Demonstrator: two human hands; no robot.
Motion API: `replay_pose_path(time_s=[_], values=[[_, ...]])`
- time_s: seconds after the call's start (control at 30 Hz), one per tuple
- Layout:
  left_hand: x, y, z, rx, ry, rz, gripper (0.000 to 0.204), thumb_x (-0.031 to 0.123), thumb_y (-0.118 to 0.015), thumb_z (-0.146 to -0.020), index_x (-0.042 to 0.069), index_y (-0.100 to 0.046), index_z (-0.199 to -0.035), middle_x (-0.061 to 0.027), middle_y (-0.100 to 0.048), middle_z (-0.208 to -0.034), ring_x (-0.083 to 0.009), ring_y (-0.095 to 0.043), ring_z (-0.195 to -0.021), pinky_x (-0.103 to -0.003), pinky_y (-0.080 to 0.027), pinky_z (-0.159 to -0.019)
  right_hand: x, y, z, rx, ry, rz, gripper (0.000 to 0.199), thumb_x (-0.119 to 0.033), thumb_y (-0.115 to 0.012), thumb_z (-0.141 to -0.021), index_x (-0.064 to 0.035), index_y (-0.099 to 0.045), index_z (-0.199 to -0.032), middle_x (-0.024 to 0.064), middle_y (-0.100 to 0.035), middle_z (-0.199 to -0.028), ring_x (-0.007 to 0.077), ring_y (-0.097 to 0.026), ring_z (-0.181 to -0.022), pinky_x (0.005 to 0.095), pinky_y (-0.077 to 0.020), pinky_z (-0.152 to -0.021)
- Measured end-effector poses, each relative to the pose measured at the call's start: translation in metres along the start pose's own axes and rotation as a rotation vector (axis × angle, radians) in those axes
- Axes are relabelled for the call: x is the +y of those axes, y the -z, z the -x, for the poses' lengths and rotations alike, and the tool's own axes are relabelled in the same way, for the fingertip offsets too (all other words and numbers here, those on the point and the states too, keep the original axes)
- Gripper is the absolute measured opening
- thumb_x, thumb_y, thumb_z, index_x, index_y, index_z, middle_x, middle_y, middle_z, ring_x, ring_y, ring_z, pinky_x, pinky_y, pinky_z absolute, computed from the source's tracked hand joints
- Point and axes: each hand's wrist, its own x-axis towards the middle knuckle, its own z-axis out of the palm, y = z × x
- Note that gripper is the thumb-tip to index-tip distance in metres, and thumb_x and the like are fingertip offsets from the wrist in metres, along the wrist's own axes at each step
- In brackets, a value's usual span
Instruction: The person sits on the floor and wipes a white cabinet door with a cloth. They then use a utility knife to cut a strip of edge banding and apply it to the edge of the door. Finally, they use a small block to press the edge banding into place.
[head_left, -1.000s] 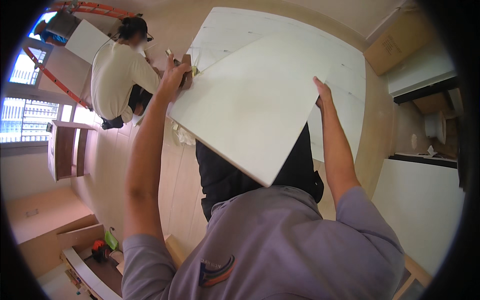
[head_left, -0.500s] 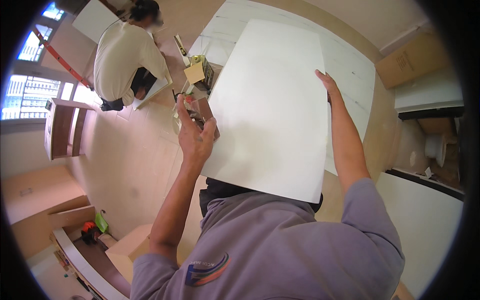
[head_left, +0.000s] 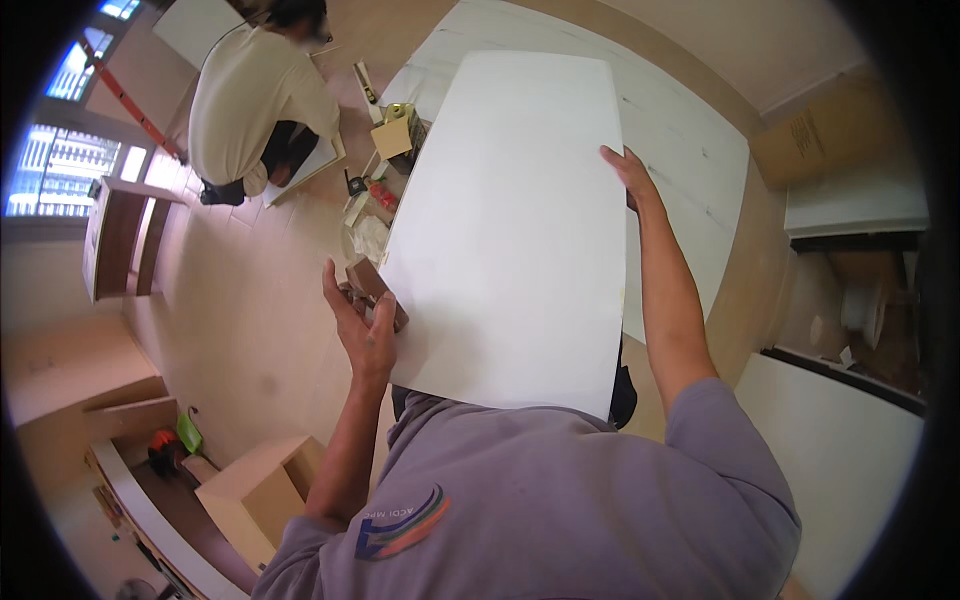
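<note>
A large white panel (head_left: 510,230) stretches away from my waist, its near edge against my body. At its left edge, my left hand (head_left: 362,335) is closed around a brown block-shaped tool (head_left: 375,290), with the index finger stretched out along it. The tool's exact kind is not clear, as my fingers cover part of it. My right hand (head_left: 632,178) grips the panel's right edge farther away, thumb on top and the other fingers mostly hidden beneath.
A marbled white sheet (head_left: 680,150) lies beyond the panel. Left of it are an open box (head_left: 398,135), a spirit level (head_left: 366,84) and plastic wrapping (head_left: 370,237). A co-worker (head_left: 255,110) crouches at far left. Wooden drawer boxes (head_left: 262,490) stand at near left.
My left hand has drawn the brown tool toward me along the panel's left edge. The panel and my right hand appear shifted slightly left.
</note>
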Motion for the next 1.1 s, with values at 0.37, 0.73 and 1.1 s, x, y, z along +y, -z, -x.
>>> replay_pose_path(time_s=[0.37,0.73,1.1], values=[[0.031,-0.026,0.013,-0.037,-0.112,-0.137,0.093,0.010,-0.066,-0.084,0.009,-0.011,-0.158,-0.0239,-0.057,-0.119,-0.0368,-0.066,-0.099,-0.044,-0.054,-0.088,-0.032,0.021,-0.046,0.461,-0.164,0.925,0.073,-0.032,-0.072,-0.090,-0.0062,-0.040,-0.150,0.0204,-0.047,-0.148,0.0312,-0.046,-0.137,0.0494,-0.0451,-0.107],[0.025,-0.035,0.004,-0.052,-0.085,-0.192,0.095,0.009,-0.068,-0.083,0.007,-0.010,-0.158,-0.0229,-0.057,-0.119,-0.0346,-0.065,-0.099,-0.044,-0.053,-0.086,-0.021,-0.266,0.003,-0.187,0.504,1.498,0.068,-0.061,-0.031,-0.102,-0.0220,-0.035,-0.157,0.0100,-0.024,-0.166,0.0360,-0.020,-0.153,0.0691,-0.0120,-0.118],[0.025,-0.011,-0.182,-0.633,0.250,1.316,0.068,0.041,-0.047,-0.102,0.007,-0.026,-0.156,-0.0186,-0.057,-0.115,-0.0292,-0.065,-0.083,-0.041,-0.050,-0.081,-0.037,-0.279,0.006,-0.244,0.615,1.455,0.069,-0.061,-0.039,-0.101,-0.0200,-0.039,-0.155,0.0104,-0.029,-0.164,0.0374,-0.021,-0.152,0.0665,-0.0123,-0.119]])
